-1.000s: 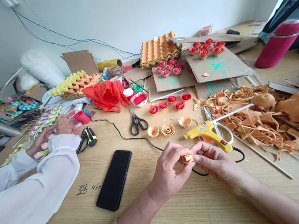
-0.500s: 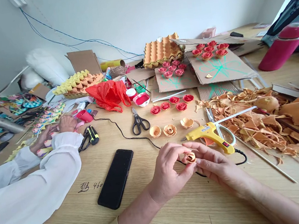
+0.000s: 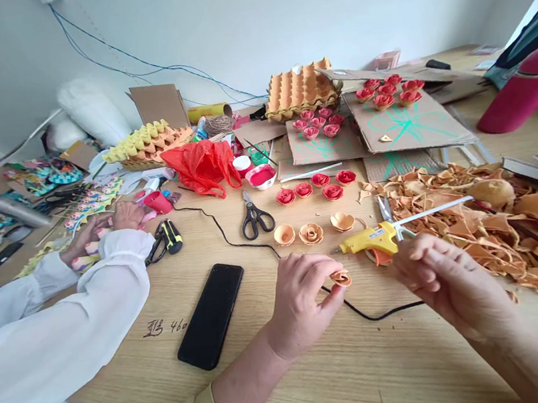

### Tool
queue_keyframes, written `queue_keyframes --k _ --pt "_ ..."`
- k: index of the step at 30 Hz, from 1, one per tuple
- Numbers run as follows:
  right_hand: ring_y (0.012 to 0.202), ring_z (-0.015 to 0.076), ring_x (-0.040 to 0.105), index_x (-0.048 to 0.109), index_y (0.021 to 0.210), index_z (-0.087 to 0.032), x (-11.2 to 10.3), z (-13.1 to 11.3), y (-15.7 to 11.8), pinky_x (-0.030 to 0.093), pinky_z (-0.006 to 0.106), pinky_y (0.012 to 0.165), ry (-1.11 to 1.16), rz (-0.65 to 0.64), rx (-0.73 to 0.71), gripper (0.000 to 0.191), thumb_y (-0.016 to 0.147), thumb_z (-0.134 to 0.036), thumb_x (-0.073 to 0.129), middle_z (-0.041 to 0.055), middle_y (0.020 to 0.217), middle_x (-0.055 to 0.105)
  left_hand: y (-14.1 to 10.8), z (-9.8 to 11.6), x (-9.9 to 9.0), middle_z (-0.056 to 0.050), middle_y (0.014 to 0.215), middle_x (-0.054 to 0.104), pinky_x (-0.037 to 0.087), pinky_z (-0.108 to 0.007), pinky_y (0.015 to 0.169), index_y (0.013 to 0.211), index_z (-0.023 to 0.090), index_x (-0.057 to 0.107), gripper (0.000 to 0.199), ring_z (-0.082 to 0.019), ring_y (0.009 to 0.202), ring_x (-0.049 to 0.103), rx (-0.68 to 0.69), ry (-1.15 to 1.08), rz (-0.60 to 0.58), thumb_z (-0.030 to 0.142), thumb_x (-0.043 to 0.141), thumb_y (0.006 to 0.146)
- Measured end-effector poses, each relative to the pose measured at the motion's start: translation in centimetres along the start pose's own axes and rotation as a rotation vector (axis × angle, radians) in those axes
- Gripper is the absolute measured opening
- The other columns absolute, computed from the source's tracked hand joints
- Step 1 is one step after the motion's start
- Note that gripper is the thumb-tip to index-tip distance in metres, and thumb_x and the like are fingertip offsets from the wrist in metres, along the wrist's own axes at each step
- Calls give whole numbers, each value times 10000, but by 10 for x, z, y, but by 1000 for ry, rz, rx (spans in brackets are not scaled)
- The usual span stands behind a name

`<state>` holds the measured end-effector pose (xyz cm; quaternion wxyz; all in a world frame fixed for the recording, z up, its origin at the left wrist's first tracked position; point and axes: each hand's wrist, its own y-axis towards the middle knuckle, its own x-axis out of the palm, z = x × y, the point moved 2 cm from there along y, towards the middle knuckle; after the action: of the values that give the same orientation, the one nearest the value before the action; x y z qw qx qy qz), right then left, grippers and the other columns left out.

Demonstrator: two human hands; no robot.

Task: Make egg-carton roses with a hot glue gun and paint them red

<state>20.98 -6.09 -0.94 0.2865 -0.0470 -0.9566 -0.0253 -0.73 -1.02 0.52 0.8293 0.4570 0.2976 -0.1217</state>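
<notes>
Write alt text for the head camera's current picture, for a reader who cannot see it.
A person's left hand pinches a small orange rosette over a wooden table, while the right hand is in front of a yellow glue gun. Beyond are three orange flowers and red flowers; at left, a co-worker's white sleeves show.

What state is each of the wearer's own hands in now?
Left hand: closed, pinching a small orange rosette.
Right hand: curled, near the yellow glue gun; whether holding anything cannot be told.

Pale orange rosebud (image 3: pixel 341 279), yellow glue gun (image 3: pixel 368 238), red roses (image 3: pixel 333 192), black phone (image 3: pixel 211 316), green-scribbled brown cardboard (image 3: pixel 433 128), magenta flask (image 3: pixel 511 99)
</notes>
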Motion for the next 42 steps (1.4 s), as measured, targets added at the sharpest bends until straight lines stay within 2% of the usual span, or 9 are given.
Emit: queue_keyframes --k 7,10,14,17,20,23,34,39,42 --pt "574 105 392 704 762 -235 -1 -2 2 404 234 565 -77 67 -76 278 910 -466 751 -37 603 455 -1 4 -1 -19 960 755 449 -359 814 1066 226 662 183 -187 834 626 35 74 -7 147 708 907" --pt "696 118 530 744 1125 -320 3 12 -1 494 271 684 -259 2 1 207 935 -401 737 23 1042 695 0 7 -3 -21 965 765 445 -366 824 1075 236 675 173 -191 832 635 53 60 1 178 713 916" --pt "858 155 653 560 1442 -404 19 23 -5 550 360 861 -337 -241 146 490 969 -411 692 61 1471 587 3 14 -6 -15 962 788 452 -368 848 1067 230 650 130 -187 855 682 87 -79 10 216 699 947" --pt "841 175 677 678 1276 -282 28 29 -9 541 355 835 -303 -441 260 361 968 -469 687 70 1114 739 4 17 -8 -26 953 775 476 -360 868 1074 218 640 171 -194 899 689 31 -197 32 216 726 926" --pt "559 106 521 739 974 -186 26 32 -11 433 267 611 -290 -510 313 333 989 -506 649 -21 619 608 4 12 -6 -33 954 748 498 -353 877 1068 212 648 195 -195 909 668 -100 -264 44 182 740 899" --pt "456 80 312 744 912 -183 15 23 -10 284 254 519 -200 -394 236 333 976 -501 669 -86 467 410 2 4 -3 -31 958 729 505 -349 870 1072 213 651 200 -192 897 654 -166 -258 56 161 736 898" --pt "509 142 76 720 845 -268 -6 -48 -2 281 291 487 -15 357 -296 217 1004 -346 596 -81 474 186 0 -1 2 -26 1022 774 478 -367 877 1144 231 648 276 -198 924 681 19 -76 13 114 711 903" --pt "491 136 332 591 608 -251 -16 -43 1 386 289 527 -261 353 -338 417 963 -457 666 -51 454 326 3 1 -1 -29 1038 787 476 -364 856 1138 224 643 253 -191 911 696 55 -64 7 115 696 915" --pt "819 231 679 758 981 -301 -17 -32 5 545 368 723 -774 189 -306 221 860 -484 780 25 869 750 4 1 -2 -35 1043 785 497 -363 868 1146 226 635 259 -194 942 716 25 -109 21 104 683 922"
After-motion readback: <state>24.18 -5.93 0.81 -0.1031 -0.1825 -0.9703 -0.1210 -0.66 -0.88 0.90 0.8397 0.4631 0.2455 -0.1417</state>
